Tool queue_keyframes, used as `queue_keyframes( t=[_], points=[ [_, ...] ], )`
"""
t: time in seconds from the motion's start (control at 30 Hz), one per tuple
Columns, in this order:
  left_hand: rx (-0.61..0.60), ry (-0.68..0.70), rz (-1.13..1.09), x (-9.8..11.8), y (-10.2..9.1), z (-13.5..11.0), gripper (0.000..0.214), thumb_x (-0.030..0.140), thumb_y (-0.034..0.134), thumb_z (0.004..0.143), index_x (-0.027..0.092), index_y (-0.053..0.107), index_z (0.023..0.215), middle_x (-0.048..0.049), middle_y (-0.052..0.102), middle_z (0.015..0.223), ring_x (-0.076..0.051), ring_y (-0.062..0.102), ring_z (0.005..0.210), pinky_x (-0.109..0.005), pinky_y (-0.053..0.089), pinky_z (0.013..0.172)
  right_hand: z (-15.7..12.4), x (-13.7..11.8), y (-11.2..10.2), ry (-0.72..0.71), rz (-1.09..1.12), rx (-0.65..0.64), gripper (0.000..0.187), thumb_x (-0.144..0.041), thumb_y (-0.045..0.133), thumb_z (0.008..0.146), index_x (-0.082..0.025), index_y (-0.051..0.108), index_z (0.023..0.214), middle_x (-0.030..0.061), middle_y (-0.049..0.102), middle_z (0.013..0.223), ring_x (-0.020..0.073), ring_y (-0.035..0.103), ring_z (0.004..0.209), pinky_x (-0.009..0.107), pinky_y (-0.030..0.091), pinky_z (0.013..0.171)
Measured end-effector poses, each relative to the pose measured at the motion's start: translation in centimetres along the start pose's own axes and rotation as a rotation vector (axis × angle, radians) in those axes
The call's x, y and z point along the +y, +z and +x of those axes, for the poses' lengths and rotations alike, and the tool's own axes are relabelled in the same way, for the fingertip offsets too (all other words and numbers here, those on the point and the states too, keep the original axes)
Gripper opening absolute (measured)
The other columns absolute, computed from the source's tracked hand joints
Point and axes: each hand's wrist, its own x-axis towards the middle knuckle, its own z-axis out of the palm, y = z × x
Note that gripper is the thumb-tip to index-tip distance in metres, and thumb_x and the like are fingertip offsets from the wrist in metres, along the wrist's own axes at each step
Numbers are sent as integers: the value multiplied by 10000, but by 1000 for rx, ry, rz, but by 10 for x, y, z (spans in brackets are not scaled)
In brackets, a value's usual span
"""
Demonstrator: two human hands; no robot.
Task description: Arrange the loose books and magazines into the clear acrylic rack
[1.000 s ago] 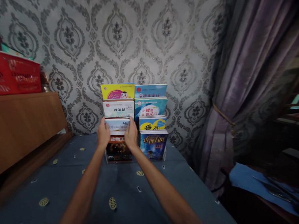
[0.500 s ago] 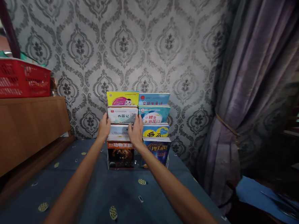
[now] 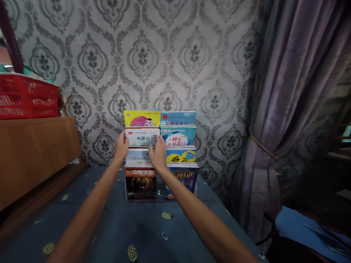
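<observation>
A clear tiered rack point(image 3: 160, 192) holds children's books in two columns. My left hand point(image 3: 121, 146) grips the left edge of a pale book point(image 3: 142, 137) with Chinese lettering, in the second row from the back. On that book's right edge my right hand point(image 3: 158, 153) is closed, fingers behind and thumb in front. Behind the pale book stands a yellow book point(image 3: 141, 117); below it are a light blue book point(image 3: 137, 157) and an animal book point(image 3: 141, 184) with a lion on the cover. To the right are a teal book point(image 3: 180, 136), a yellow-and-blue book point(image 3: 181, 155) and a dark blue book point(image 3: 186, 178).
The rack stands on a dark blue patterned cloth point(image 3: 107, 239) against a papered wall point(image 3: 185, 59). At left, a red basket point(image 3: 21, 95) sits on a wooden cabinet point(image 3: 31, 156). A purple curtain point(image 3: 268, 141) hangs at right, near a blue cloth point(image 3: 306, 230).
The view has shifted slightly, so the rack sits a little lower and further left. Both hands stay at the edges of the pale book, which looks nearly unmoved in the rack.
</observation>
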Motion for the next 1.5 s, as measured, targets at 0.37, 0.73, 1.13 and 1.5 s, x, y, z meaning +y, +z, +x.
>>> queue_keyframes(
  t=[0.37,0.73,1.13,1.5],
  points=[
    [85,-75,182,24,-2,-5,578,198,482,887,142,405,1458,-178,607,1389,-284,586,1287,-469,448,1116,4,21,-10,-114,22,-50,594,-225,433,884,-103,451,1466,194,509,1483,297,419,1414,519,336,1188],
    [-200,380,631,97,25,-1,507,235,413,984,145,426,1483,-174,447,1557,-291,363,1473,-526,245,1206,38,29,-70,-306,-159,-22,466,-141,401,903,-115,598,1324,167,565,1435,276,478,1346,477,360,1161],
    [-371,479,814,120,77,28,266,278,463,1001,156,625,1173,-172,637,1255,-315,529,1236,-540,300,1130,85,51,-131,-390,-647,-195,409,-252,401,1010,-105,561,1357,205,635,1339,342,532,1224,502,320,1073],
    [-308,382,803,118,91,32,271,215,444,991,154,707,1010,-151,690,1081,-296,603,1082,-426,423,963,84,58,-139,-441,-680,-226,442,-188,360,1012,-109,516,1418,185,587,1426,322,512,1266,472,305,1071]
  ],
)
